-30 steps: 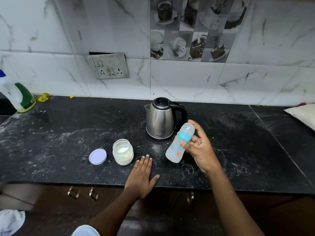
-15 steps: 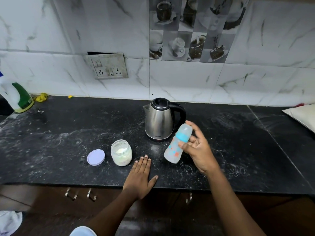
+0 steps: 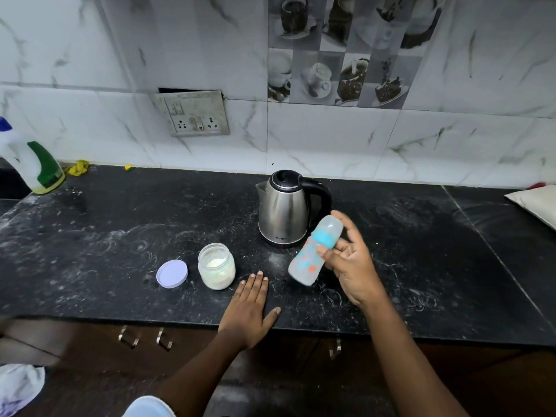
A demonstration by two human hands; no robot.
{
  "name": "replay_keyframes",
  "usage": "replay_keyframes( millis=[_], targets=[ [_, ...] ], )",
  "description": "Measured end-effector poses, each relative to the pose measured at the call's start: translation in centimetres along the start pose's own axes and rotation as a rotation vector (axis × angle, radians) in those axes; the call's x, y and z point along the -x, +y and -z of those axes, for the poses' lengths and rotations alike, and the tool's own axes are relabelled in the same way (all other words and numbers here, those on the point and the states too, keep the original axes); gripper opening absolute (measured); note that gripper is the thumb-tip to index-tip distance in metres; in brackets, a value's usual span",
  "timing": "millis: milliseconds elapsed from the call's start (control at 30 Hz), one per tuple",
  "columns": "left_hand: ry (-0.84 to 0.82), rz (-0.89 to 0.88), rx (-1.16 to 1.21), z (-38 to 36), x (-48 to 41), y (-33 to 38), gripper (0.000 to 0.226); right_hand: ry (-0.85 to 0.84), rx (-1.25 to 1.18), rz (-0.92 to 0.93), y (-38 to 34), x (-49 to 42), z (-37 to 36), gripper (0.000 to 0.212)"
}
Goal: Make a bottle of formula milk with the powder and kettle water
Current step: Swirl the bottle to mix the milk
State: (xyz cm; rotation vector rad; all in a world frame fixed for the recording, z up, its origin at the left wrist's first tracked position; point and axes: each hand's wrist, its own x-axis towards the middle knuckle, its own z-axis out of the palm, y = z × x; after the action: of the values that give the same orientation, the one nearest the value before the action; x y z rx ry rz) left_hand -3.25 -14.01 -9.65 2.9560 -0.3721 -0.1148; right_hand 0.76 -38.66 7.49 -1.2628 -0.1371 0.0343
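Note:
My right hand grips a capped baby bottle with a blue collar, tilted above the black counter, cap up and to the right; the bottle looks blurred. Just behind it stands a steel kettle with a black lid and handle. To the left sits an open glass jar holding white powder, and its lilac lid lies flat beside it. My left hand rests flat on the counter near the front edge, fingers straight, right of the jar.
The black counter is dusted with white smears. A white and green bottle stands at the far left by the wall. A pale cushion-like thing lies at the right edge. A socket plate is on the wall. Cabinet handles sit below.
The bottle in my right hand has shifted slightly and is now blurred. My left hand stays flat on the counter. The camera view has drifted a little.

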Motion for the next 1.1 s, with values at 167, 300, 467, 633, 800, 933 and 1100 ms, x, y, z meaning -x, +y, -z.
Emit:
replay_keyframes(
  millis=[167, 300, 467, 633, 800, 933, 1100],
  targets=[
    [0.005, -0.009, 0.002, -0.1, 0.1, 0.0, 0.093, -0.041, 0.010, -0.008, -0.5, 0.0, 0.0, 0.081],
    [0.018, -0.011, 0.014, 0.1, 0.0, 0.1, 0.091, 0.023, -0.049, -0.010, -0.9, -0.2, 0.3, 0.081],
    [0.000, -0.010, 0.001, 0.1, 0.0, 0.0, 0.092, -0.022, -0.032, -0.026, -0.5, 0.0, 0.3, 0.085],
    [-0.010, -0.007, -0.019, -0.2, 0.1, 0.0, 0.093, -0.083, 0.051, -0.020, -0.2, 0.0, 0.5, 0.081],
    [-0.006, -0.008, -0.009, -0.3, -0.1, 0.0, 0.092, 0.021, -0.017, -0.005, -0.5, -0.2, 1.1, 0.082],
    [-0.011, -0.008, -0.011, -0.4, -0.1, -0.1, 0.093, -0.031, -0.008, -0.022, -0.4, -0.2, 1.2, 0.085],
    [-0.006, -0.014, 0.000, -0.3, -0.1, -0.1, 0.092, -0.063, 0.003, -0.041, -0.4, -0.4, 0.7, 0.083]
  ],
)
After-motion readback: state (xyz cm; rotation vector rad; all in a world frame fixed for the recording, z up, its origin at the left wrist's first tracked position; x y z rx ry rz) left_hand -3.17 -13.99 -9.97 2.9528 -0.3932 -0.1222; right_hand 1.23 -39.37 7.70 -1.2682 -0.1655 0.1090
